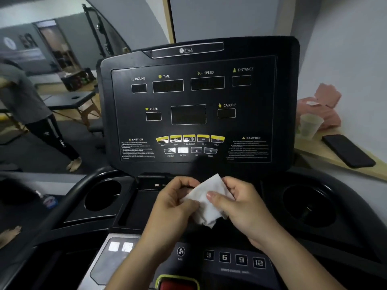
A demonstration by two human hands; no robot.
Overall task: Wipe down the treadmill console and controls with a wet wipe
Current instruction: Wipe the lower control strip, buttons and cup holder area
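The black treadmill console (196, 105) stands upright in front of me, with dark display windows and a row of yellow and grey buttons (189, 144) low on its face. Below it a white wet wipe (207, 203) hangs crumpled between both hands, above the console's lower tray. My left hand (176, 206) pinches the wipe's left edge. My right hand (236, 206) pinches its right side, thumb on top. Speed keys 3, 6, 9, 12 (233, 259) and a fan button (180, 252) lie under my wrists.
Round cup holders sit at the left (103, 195) and right (307, 206). A red stop button (178, 284) shows at the bottom edge. On a wooden ledge to the right are a black phone (347, 150), a plastic cup (308, 126) and a pink wipes pack (320, 105). A person stands at far left (27, 109).
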